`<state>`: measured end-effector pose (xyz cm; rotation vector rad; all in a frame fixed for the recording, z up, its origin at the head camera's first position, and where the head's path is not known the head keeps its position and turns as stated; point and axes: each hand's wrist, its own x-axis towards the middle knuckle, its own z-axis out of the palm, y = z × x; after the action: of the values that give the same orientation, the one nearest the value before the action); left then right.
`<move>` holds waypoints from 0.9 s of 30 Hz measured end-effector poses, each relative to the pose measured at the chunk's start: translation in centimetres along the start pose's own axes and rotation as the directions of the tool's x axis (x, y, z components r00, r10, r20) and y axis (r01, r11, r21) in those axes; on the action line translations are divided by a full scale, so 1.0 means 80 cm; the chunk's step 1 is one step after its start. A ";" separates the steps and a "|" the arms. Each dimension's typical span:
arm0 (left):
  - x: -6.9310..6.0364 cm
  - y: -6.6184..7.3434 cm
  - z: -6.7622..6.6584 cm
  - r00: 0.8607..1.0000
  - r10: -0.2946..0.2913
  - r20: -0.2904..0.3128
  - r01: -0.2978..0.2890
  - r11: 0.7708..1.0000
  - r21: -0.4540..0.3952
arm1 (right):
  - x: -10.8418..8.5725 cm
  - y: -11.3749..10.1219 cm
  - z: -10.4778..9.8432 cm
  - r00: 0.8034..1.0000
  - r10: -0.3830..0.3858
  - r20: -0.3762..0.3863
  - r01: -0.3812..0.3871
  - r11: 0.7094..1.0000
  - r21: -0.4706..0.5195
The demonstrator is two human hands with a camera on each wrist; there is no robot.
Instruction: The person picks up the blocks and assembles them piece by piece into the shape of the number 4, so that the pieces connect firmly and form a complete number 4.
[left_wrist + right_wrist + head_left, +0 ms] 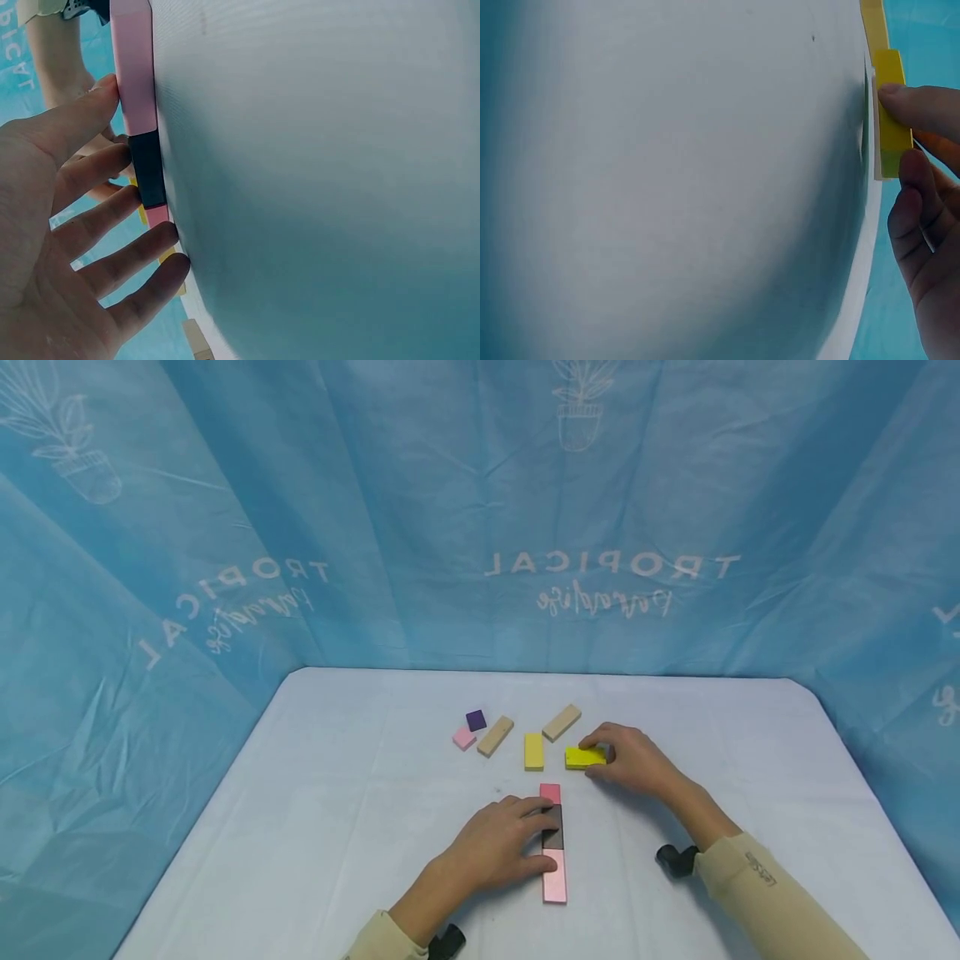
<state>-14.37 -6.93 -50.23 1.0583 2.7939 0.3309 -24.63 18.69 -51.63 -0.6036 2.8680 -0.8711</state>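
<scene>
A straight row on the white table joins a light pink block (554,887), a dark block (553,838) and a deeper pink block (550,792), end to end. My left hand (498,845) rests against this row, fingers spread and relaxed. In the left wrist view its thumb touches the light pink block (135,71), while the fingertips lie along the dark block (148,174) and beyond. Farther right, my right hand (628,760) pinches a bright yellow block (579,758) between thumb and fingers; the right wrist view shows the thumb on that yellow block (890,75).
Left of the pinched block lies a paler yellow block (533,752). Behind are two bare wood blocks, one angled (495,737) and another (562,722) farther right. A small purple block (476,720) and a small pink block (464,738) sit together. Blue cloth (420,510) surrounds the table.
</scene>
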 end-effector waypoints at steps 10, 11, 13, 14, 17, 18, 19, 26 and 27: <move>0.001 -0.003 0.001 0.999 0.031 -0.029 -0.031 0.999 0.012 | -0.012 -0.004 0.002 0.999 -0.036 -0.005 0.036 0.999 -0.005; 0.000 -0.003 0.001 0.999 0.034 -0.030 -0.034 0.999 0.009 | -0.013 -0.004 0.002 0.999 -0.042 -0.003 0.042 0.999 -0.008; 0.000 -0.003 0.002 0.999 0.034 -0.031 -0.034 0.999 0.007 | -0.016 -0.005 0.004 0.998 -0.056 -0.007 0.056 0.998 -0.018; 0.000 -0.003 0.001 0.999 0.033 -0.030 -0.033 0.999 0.008 | -0.017 -0.006 0.004 0.998 -0.060 -0.011 0.059 0.998 -0.022; 0.001 -0.004 0.001 0.999 0.025 -0.023 -0.025 1.000 0.007 | -0.021 -0.009 0.005 0.997 -0.081 -0.014 0.081 0.996 -0.030; 0.001 -0.004 0.001 1.000 0.023 -0.019 -0.022 1.000 0.005 | -0.022 -0.010 0.005 0.996 -0.085 -0.016 0.085 0.996 -0.034; 0.001 -0.004 0.001 1.000 0.022 -0.015 -0.022 1.000 0.002 | -0.023 -0.011 0.004 0.996 -0.086 -0.018 0.085 0.996 -0.039; 0.001 -0.002 -0.001 1.000 0.016 -0.018 -0.016 1.000 -0.005 | -0.035 -0.011 0.006 0.997 -0.077 -0.020 0.076 0.995 -0.066; 0.001 -0.002 -0.001 1.000 0.016 -0.022 -0.016 1.000 0.001 | -0.037 -0.012 0.006 0.997 -0.081 -0.019 0.079 0.995 -0.064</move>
<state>-14.57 -7.03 -50.20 1.0845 2.8065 0.3447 -21.52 18.90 -51.63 -0.7248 2.9187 -0.8048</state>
